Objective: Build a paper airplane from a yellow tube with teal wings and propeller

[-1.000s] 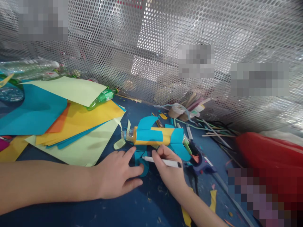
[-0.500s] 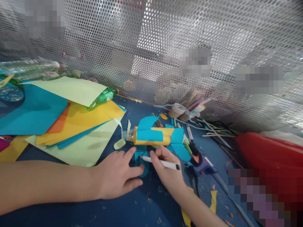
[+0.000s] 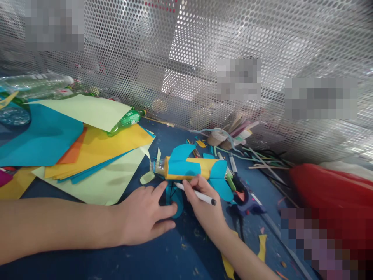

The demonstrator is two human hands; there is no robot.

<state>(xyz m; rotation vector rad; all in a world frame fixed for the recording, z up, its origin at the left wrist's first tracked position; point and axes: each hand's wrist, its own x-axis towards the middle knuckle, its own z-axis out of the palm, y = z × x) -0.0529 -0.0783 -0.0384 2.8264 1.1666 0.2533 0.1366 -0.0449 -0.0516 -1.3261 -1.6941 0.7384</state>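
Observation:
My right hand (image 3: 206, 200) is closed round a white marker (image 3: 201, 195) with a black end, its tip on a small blue paper piece (image 3: 177, 206) that bears dark lines. My left hand (image 3: 151, 214) lies over that paper with spread fingers, pressing it to the table. Just beyond both hands a plastic bottle (image 3: 208, 166) lies on its side, wrapped in yellow paper. Blue paper fins stick out from it, and its clear neck points left. Part of the small blue piece is hidden under my left fingers.
Coloured paper sheets (image 3: 99, 155) and a green bottle (image 3: 128, 121) lie at the left. To the right are a dark blue glue gun (image 3: 252, 204), paper scraps (image 3: 262, 247) and a red bag or cloth (image 3: 329, 190). A perforated metal screen (image 3: 131, 58) stands behind the table.
My right hand has shifted the marker tip slightly up and away across the blue paper, and more dark line shows there. The wrapped bottle's fin end has moved slightly. My left hand stays put.

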